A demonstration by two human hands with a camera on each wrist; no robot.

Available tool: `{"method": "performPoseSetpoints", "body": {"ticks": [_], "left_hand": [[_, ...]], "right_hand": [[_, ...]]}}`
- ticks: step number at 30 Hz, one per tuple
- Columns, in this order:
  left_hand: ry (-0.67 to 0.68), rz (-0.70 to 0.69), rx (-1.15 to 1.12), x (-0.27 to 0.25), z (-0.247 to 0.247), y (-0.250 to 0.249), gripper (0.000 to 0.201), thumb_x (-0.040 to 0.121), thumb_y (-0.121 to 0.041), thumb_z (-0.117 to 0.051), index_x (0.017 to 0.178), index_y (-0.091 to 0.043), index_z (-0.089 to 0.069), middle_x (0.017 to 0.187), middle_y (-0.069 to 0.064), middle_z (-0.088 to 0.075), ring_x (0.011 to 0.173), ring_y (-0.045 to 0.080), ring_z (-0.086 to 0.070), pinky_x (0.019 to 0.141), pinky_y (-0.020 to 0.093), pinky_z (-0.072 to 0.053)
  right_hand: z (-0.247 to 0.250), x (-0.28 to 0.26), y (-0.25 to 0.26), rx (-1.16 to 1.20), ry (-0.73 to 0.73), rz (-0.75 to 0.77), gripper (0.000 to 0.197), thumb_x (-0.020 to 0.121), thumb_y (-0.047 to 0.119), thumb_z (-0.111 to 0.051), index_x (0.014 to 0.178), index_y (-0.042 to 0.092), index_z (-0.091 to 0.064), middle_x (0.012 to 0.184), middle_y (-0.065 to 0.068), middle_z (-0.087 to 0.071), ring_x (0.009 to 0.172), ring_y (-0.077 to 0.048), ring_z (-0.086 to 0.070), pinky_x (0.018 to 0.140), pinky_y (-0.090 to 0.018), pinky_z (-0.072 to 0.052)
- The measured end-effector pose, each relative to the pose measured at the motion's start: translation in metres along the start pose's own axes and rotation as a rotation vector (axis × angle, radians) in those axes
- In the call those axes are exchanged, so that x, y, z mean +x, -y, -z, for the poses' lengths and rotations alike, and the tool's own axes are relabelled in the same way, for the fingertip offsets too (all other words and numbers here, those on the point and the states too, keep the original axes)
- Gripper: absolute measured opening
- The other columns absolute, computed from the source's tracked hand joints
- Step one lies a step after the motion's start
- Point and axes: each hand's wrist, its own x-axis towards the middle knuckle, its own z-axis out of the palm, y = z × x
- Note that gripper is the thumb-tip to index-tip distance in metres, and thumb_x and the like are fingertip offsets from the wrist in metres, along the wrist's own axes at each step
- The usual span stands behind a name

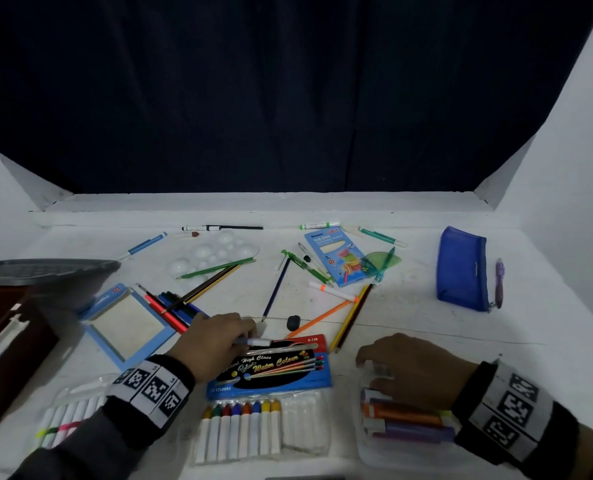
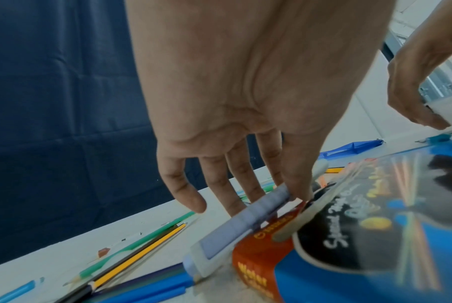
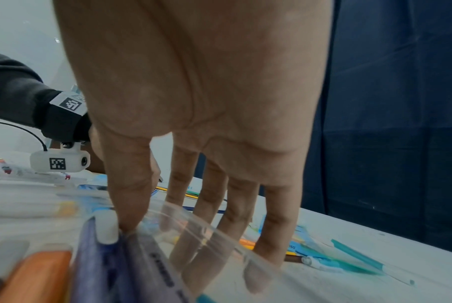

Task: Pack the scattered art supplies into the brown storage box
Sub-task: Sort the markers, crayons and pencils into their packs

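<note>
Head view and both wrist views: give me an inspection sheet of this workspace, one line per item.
Surface: white table, stained.
Job's things: brown storage box at left edge, open; water colour pack, clear marker pouch, loose pencils and pens scattered.
Clutter: blue pencil case, white palette.
Hands: left hand pinches a white-grey marker above the water colour pack; right hand grips the marker pouch.
Cables: black lead at left wrist camera.
Surroundings: dark blue curtain, white walls.

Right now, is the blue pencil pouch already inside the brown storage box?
No, the blue pencil pouch lies on the white table at the far right, while the brown storage box stands at the left edge.
</note>
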Motion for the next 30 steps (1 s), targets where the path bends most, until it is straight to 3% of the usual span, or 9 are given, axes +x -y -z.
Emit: {"method": "performPoseSetpoints", "body": {"ticks": [6,10,14,16,18,20,23,27,30], "left_hand": [[-0.213,-0.063,-0.196,-0.013,0.01,-0.022,0.036,0.099,-0.054,-0.027,0.119,-0.042,-0.055,0.092,-0.014,-0.063,0.084,0.004,-0.06,0.073,0.034,-0.053],[-0.354,-0.053,-0.558,-0.025,0.024,-0.058,0.025,0.104,-0.046,-0.039,0.117,-0.04,-0.06,0.085,-0.011,-0.068,0.075,0.008,-0.064,0.065,0.03,-0.052],[-0.439,0.011,-0.766,-0.03,0.033,-0.085,0.023,0.101,-0.04,-0.047,0.115,-0.038,-0.066,0.066,-0.006,-0.053,0.056,0.01,-0.042,0.056,0.027,-0.037],[-0.462,0.058,-0.869,-0.03,0.037,-0.093,0.024,0.1,-0.038,-0.05,0.118,-0.042,-0.065,0.066,-0.007,-0.052,0.055,0.007,-0.04,0.056,0.027,-0.037],[-0.476,0.096,-0.956,-0.03,0.04,-0.097,0.03,0.099,-0.03,-0.053,0.125,-0.042,-0.062,0.069,-0.016,-0.058,0.055,0.001,-0.047,0.06,0.019,-0.041],[-0.464,0.114,-1.023,-0.031,0.046,-0.102,0.034,0.098,-0.023,-0.055,0.128,-0.04,-0.06,0.069,-0.017,-0.057,0.059,0.0,-0.051,0.064,0.021,-0.043],[-0.427,0.152,-1.106,-0.033,0.057,-0.11,0.038,0.096,-0.019,-0.058,0.127,-0.041,-0.061,0.071,-0.007,-0.054,0.058,0.004,-0.049,0.058,0.017,-0.043],[-0.365,0.178,-1.185,-0.035,0.063,-0.11,0.037,0.093,-0.022,-0.059,0.125,-0.041,-0.064,0.067,0.003,-0.051,0.061,0.013,-0.046,0.054,0.017,-0.039],[-0.36,0.195,-1.194,-0.032,0.063,-0.112,0.034,0.093,-0.021,-0.059,0.121,-0.038,-0.068,0.065,0.005,-0.054,0.058,0.006,-0.048,0.052,0.013,-0.039]], "right_hand": [[-0.004,0.003,-0.007,-0.005,-0.004,0.011,0.037,0.098,0.038,-0.048,0.134,0.037,-0.044,0.138,0.008,-0.048,0.123,-0.013,-0.046,0.106,-0.032,-0.039],[0.0,-0.001,-0.014,-0.008,-0.039,0.035,0.033,0.097,0.038,-0.049,0.13,0.037,-0.047,0.128,0.008,-0.054,0.113,-0.012,-0.051,0.099,-0.031,-0.044],[0.014,-0.002,-0.022,0.018,-0.196,0.054,0.024,0.095,0.038,-0.053,0.119,0.035,-0.056,0.107,0.011,-0.063,0.092,-0.005,-0.057,0.085,-0.027,-0.051],[0.025,0.005,-0.031,0.035,-0.283,0.045,0.019,0.095,0.038,-0.054,0.113,0.034,-0.059,0.101,0.013,-0.065,0.086,-0.003,-0.058,0.082,-0.027,-0.053],[0.036,0.018,-0.046,0.051,-0.369,0.015,0.013,0.094,0.035,-0.055,0.105,0.032,-0.062,0.095,0.012,-0.066,0.082,-0.003,-0.06,0.079,-0.028,-0.055],[0.048,0.034,-0.064,0.041,-0.494,-0.015,0.01,0.093,0.028,-0.055,0.095,0.025,-0.064,0.088,0.005,-0.068,0.078,-0.013,-0.062,0.074,-0.034,-0.056],[0.06,0.061,-0.097,0.013,-0.561,-0.115,0.017,0.093,0.02,-0.048,0.088,0.016,-0.063,0.083,-0.007,-0.067,0.076,-0.027,-0.06,0.067,-0.036,-0.053],[0.07,0.097,-0.138,0.023,-0.549,-0.206,0.017,0.092,0.021,-0.045,0.088,0.017,-0.062,0.091,-0.01,-0.066,0.081,-0.029,-0.058,0.07,-0.037,-0.052],[0.072,0.124,-0.163,-0.014,-0.506,-0.21,0.023,0.097,0.022,-0.043,0.108,0.014,-0.061,0.109,-0.011,-0.062,0.098,-0.029,-0.056,0.082,-0.036,-0.047]]}}
